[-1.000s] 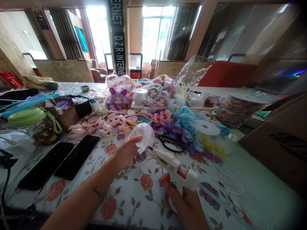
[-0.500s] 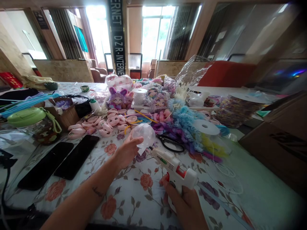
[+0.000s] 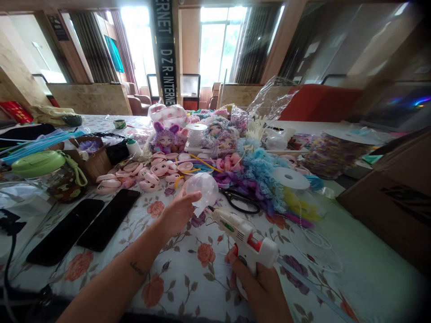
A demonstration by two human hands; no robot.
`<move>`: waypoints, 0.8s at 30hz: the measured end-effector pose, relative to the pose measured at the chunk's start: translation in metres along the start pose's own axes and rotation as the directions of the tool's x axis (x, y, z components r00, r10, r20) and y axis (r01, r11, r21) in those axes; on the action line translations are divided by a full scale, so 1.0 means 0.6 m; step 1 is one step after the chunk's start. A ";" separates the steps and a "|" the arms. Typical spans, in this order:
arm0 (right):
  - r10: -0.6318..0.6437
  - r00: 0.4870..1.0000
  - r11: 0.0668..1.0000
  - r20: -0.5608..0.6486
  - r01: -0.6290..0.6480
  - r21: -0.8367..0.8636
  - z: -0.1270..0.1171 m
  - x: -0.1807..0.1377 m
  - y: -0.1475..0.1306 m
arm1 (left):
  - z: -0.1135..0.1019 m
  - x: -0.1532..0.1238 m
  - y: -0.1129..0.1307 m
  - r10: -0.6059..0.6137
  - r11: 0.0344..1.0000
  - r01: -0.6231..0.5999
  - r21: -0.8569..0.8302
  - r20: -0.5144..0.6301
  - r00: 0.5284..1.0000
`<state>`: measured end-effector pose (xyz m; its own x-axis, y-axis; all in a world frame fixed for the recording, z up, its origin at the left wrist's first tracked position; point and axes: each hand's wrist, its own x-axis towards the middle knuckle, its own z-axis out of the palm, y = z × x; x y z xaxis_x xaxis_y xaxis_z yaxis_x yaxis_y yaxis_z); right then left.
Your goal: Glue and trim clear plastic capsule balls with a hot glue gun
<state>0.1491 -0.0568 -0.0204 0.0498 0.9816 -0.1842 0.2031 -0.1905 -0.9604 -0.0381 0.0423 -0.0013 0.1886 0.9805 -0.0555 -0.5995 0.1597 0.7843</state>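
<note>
My left hand (image 3: 177, 213) grips a clear plastic ball (image 3: 204, 188) and holds it just above the floral tablecloth (image 3: 188, 269). My right hand (image 3: 261, 287) is wrapped round the handle of a white hot glue gun (image 3: 247, 240) with a red trigger. The gun's nozzle points up and left and sits right at the lower edge of the ball. A clear glue stick (image 3: 310, 287) trails out behind the gun.
Black scissors (image 3: 240, 202) lie just beyond the ball. Pink doll parts (image 3: 151, 172), doll heads (image 3: 164, 139), coloured lace trim (image 3: 262, 179) and a white spool (image 3: 291, 178) crowd the middle. Two dark phones (image 3: 84, 226) lie left, a cardboard box (image 3: 393, 202) stands right.
Almost nothing has moved. The glue gun's nozzle has crept slightly closer to the ball, which my left hand keeps in the same place.
</note>
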 end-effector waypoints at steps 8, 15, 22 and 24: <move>0.045 0.998 0.998 0.036 -0.046 0.038 0.001 0.000 0.008 | 0.002 -0.002 0.003 -0.006 1.000 0.006 0.002 -0.006 1.000; 0.026 0.999 1.000 0.032 -0.026 -0.002 -0.002 -0.002 0.013 | 0.005 -0.003 0.004 -0.004 1.000 0.004 -0.005 -0.003 1.000; 0.050 0.994 0.999 0.099 -0.051 0.012 -0.006 -0.004 0.027 | 0.005 -0.002 0.004 -0.009 1.000 0.009 0.010 -0.013 1.000; 0.041 0.996 0.999 0.080 -0.043 0.027 -0.004 -0.004 0.032 | 0.004 -0.002 0.004 -0.003 1.000 0.004 0.012 -0.009 1.000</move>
<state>0.1553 -0.0629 -0.0375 -0.0207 0.9706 -0.2398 0.1743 -0.2327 -0.9568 -0.0381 0.0410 0.0022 0.1836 0.9809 -0.0638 -0.5892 0.1618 0.7917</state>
